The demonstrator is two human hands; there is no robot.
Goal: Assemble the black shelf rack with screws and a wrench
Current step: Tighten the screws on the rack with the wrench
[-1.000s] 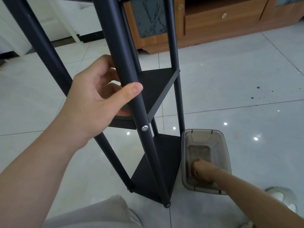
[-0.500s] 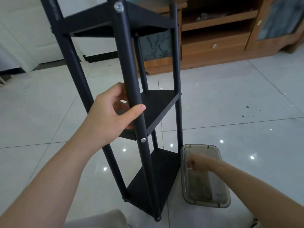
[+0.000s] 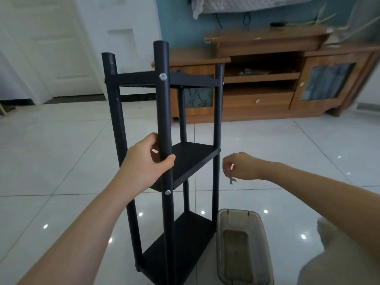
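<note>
Rack: the black metal shelf rack, with three flat shelves between four round posts, stands upright on the floor in the middle of the view.
Front post: the nearest black round post runs from above the top shelf down to the bottom shelf.
Screws: one round silver screw head sits in the front post at the top shelf, and a second silver screw head at the middle shelf.
Left hand: the left hand grasps the front post just above the middle shelf, thumb across its near side and fingers round the back.
Right hand: the right hand hovers just beside the right post at middle-shelf height, fingers curled.
Wrench: a small silver open-ended wrench hangs from the right hand's pinching fingertips, its open end pointing down.
Container: a clear grey rectangular plastic tub lies on the floor just right of the rack's base.
Floor: glossy white tiles with bright light spots.
Background: a brown wooden cabinet with glass doors stands behind the rack, well apart from it.
</note>
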